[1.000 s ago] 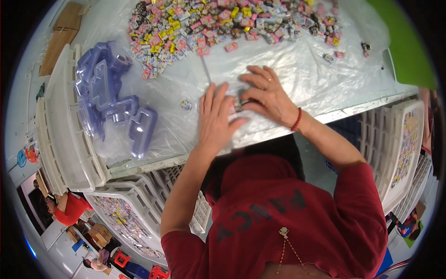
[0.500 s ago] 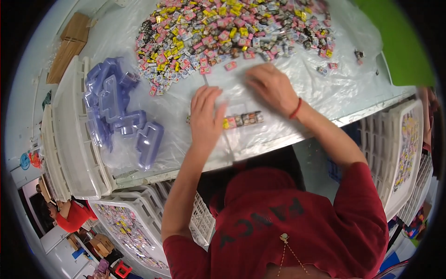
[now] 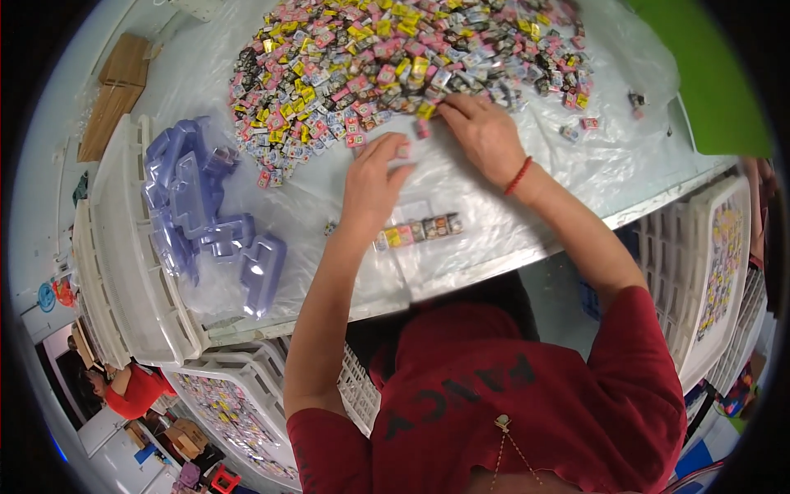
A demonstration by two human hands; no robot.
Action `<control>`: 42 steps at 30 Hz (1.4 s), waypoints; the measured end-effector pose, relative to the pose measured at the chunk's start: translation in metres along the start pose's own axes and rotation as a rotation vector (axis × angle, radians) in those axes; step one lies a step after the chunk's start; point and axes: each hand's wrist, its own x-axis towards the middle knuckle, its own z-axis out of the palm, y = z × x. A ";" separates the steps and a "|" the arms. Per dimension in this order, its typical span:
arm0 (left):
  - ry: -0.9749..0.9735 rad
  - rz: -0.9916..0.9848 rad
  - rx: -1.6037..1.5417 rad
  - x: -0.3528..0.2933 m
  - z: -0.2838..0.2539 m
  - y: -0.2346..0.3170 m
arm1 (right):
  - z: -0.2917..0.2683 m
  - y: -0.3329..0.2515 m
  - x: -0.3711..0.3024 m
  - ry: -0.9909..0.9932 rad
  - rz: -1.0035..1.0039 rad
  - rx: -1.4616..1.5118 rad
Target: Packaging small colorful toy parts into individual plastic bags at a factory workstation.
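Note:
My left hand (image 3: 372,183) is over the plastic sheet, fingers curled, with a small pink packet (image 3: 403,151) at its fingertips. My right hand (image 3: 487,142), with a red cord on the wrist, reaches to the near edge of a large pile of small packets (image 3: 329,74) in pink, yellow, black and white. Its fingers are bent together, beside a yellow packet (image 3: 425,110) and another pink packet (image 3: 423,129); what they hold, if anything, is hidden. Closer to me lies a short row of packets (image 3: 420,231) set side by side, next to clear plastic.
Blue-violet plastic trays (image 3: 193,189) lie heaped at the left. White crates (image 3: 132,239) stand beside the table, and more crates (image 3: 712,272) are stacked at the right. A green sheet (image 3: 699,74) covers the far right corner. Another person in red (image 3: 136,391) is far left.
My left hand has moved away from the row toward the pile, uncovering the row's left end. The right hand's fingertips have come to the pile's edge. A pink packet has shifted toward my left fingertips.

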 end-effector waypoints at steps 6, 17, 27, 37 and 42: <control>-0.065 0.102 0.013 0.013 -0.005 -0.017 | 0.005 -0.005 0.009 -0.086 0.041 0.024; 0.146 0.189 0.074 -0.013 0.001 -0.014 | -0.002 -0.015 -0.001 -0.020 0.050 0.242; 0.112 0.162 0.099 -0.007 -0.005 -0.021 | 0.006 -0.009 0.028 -0.303 -0.316 0.004; 0.173 0.022 0.048 -0.053 -0.033 0.014 | 0.009 0.009 -0.001 -0.095 -0.141 0.105; 0.007 0.117 0.064 -0.067 -0.026 0.010 | 0.010 0.003 -0.012 -0.003 -0.148 0.074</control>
